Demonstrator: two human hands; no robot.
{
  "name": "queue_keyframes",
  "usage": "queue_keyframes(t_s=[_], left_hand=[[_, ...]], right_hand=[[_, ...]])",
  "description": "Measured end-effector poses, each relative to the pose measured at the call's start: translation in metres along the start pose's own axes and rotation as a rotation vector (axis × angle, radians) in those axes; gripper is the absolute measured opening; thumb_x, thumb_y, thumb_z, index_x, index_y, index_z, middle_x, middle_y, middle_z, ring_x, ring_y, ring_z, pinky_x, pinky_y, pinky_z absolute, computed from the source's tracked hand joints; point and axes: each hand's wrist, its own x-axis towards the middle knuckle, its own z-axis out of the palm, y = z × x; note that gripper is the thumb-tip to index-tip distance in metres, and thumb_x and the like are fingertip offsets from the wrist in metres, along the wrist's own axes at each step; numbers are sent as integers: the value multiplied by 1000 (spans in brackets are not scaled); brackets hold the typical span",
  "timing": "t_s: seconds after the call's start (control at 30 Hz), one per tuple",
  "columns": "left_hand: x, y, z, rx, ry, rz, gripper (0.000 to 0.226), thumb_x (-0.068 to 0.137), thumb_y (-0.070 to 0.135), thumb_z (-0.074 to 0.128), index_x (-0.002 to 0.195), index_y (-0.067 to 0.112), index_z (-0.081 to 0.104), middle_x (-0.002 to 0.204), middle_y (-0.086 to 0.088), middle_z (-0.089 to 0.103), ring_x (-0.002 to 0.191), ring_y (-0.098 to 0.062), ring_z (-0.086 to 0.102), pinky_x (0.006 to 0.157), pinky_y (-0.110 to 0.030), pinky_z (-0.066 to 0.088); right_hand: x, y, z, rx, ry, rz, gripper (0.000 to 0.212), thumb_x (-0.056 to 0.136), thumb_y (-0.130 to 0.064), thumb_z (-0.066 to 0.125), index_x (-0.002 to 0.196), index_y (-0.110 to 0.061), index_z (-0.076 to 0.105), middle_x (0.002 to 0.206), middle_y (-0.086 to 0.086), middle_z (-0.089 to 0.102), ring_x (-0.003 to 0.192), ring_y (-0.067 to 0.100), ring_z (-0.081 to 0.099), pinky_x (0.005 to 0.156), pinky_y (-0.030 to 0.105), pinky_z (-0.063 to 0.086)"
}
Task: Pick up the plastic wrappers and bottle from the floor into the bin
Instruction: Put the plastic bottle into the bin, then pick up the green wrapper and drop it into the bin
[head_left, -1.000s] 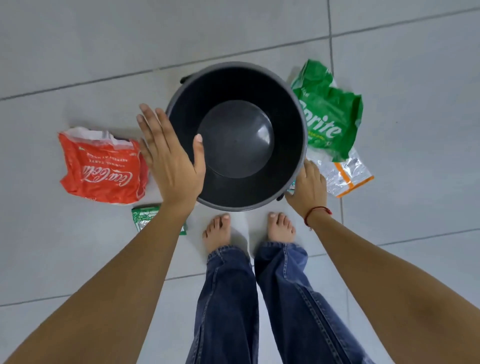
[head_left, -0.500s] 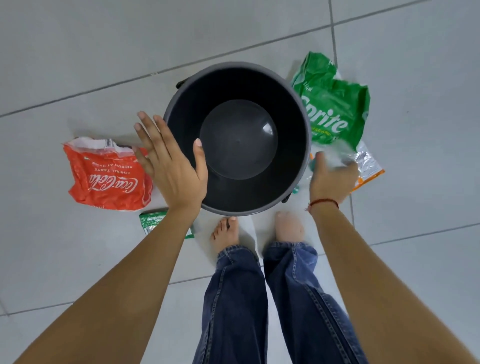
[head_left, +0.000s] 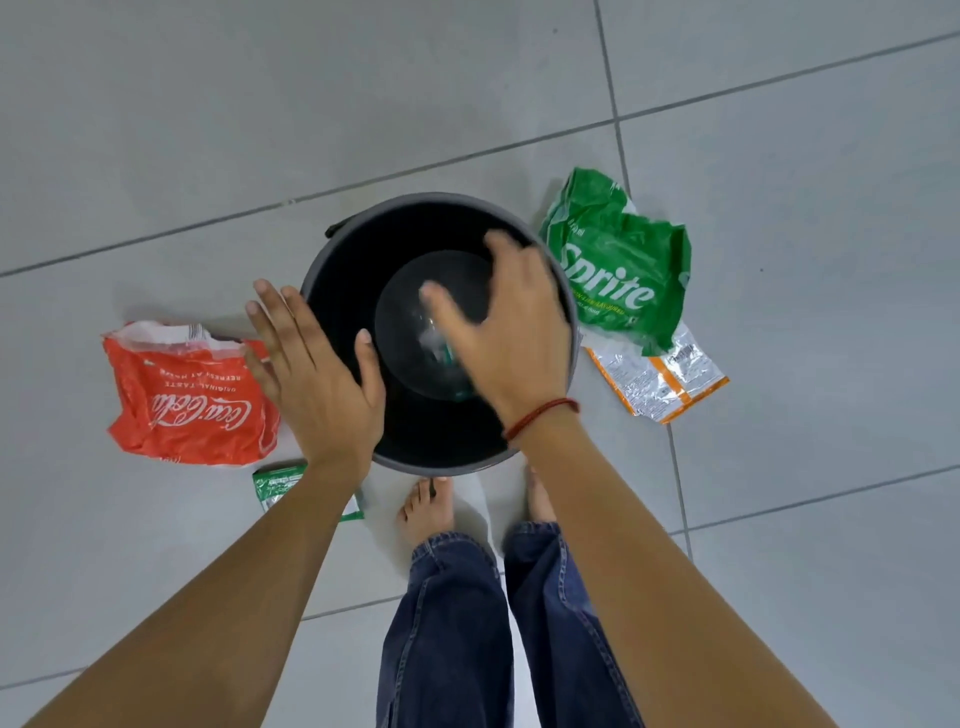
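The round black plastic bin (head_left: 337, 332) stands on the pale grey tiled floor (head_left: 260, 130), just ahead of the person's bare feet (head_left: 426, 506). The right hand (head_left: 511, 338), with a red thread bracelet (head_left: 540, 415) at the wrist, is over the bin's mouth, fingers spread and blurred with motion. Beneath it, inside the bin, a clear plastic bottle (head_left: 439, 343) shows as a pale smear (too blurred for me to say whether the fingers touch it). The left hand (head_left: 311, 374) is flat and palm down over the bin's left rim, fingers straight and slightly fanned, thumb out over the opening, holding nothing.

Left of the bin, partly under that hand, lies a crumpled red Coca-Cola plastic wrapper (head_left: 182, 400), and near it, closer to the feet, a small green sachet (head_left: 278, 480) half hidden by the forearm. To the right, touching the bin's side, lies a crumpled green Sprite plastic wrapper (head_left: 618, 265), overlapping a silver and orange packet (head_left: 665, 379).
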Motion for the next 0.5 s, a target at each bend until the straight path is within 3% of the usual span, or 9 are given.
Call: queue_keyframes(t_s=[0.07, 0.13, 0.17, 0.23, 0.27, 0.33, 0.4, 0.5], left_hand=[[0, 0, 0, 7, 2, -8, 70, 101, 45, 30, 154, 2, 13, 163, -20, 11, 152, -36, 10, 122, -50, 7], [0, 1, 0, 3, 6, -11, 70, 101, 45, 31, 154, 2, 15, 163, -19, 13, 151, -36, 11, 122, -50, 7], [0, 1, 0, -1, 9, -10, 70, 101, 44, 32, 154, 2, 15, 163, -19, 13, 151, -36, 11, 122, -50, 7], [0, 1, 0, -15, 11, -10, 69, 101, 44, 34, 154, 3, 16, 163, -18, 13, 152, -36, 11, 122, -50, 8], [1, 0, 0, -26, 14, -11, 69, 101, 43, 34, 154, 3, 16, 163, -18, 13, 152, -36, 11, 122, -50, 8], [0, 1, 0, -42, 30, -10, 69, 101, 43, 34, 154, 3, 16, 163, -18, 13, 152, -36, 11, 123, -49, 7], [0, 0, 3, -65, 46, 4, 69, 101, 44, 33, 154, 3, 16, 163, -18, 13, 152, -35, 11, 123, -46, 7], [-1, -4, 8, -96, 81, 22, 69, 101, 44, 33, 154, 2, 17, 162, -19, 14, 152, -35, 11, 123, -43, 7]], right_hand=[[16, 14, -20, 73, 358, -72, 37, 86, -29, 67, 111, -3, 61, 95, 17, 62, 87, 31, 60, 72, 28, 42], [34, 47, -31, 92, 482, -2, 23, 86, -17, 61, 102, -1, 63, 90, 18, 62, 80, 30, 58, 63, 17, 30], [40, 67, -30, 32, 443, 76, 23, 86, -11, 58, 105, 1, 61, 97, 20, 61, 86, 31, 58, 64, 15, 26], [48, 112, -19, -215, 127, 247, 42, 87, -6, 59, 127, 0, 50, 126, 22, 50, 114, 34, 51, 77, 16, 33], [51, 132, -9, -335, -97, 320, 59, 87, -9, 64, 139, -3, 38, 142, 22, 38, 128, 36, 41, 91, 27, 40], [57, 163, 8, -504, -458, 367, 89, 87, -23, 71, 152, -11, 11, 158, 22, 8, 145, 38, 16, 113, 50, 30], [64, 182, 29, -552, -551, 320, 92, 90, -30, 67, 153, -15, 3, 160, 22, -4, 148, 38, 5, 115, 58, 24], [76, 203, 58, -540, -378, 276, 73, 92, -21, 63, 149, -9, 20, 152, 28, 20, 136, 44, 28, 104, 56, 40]])
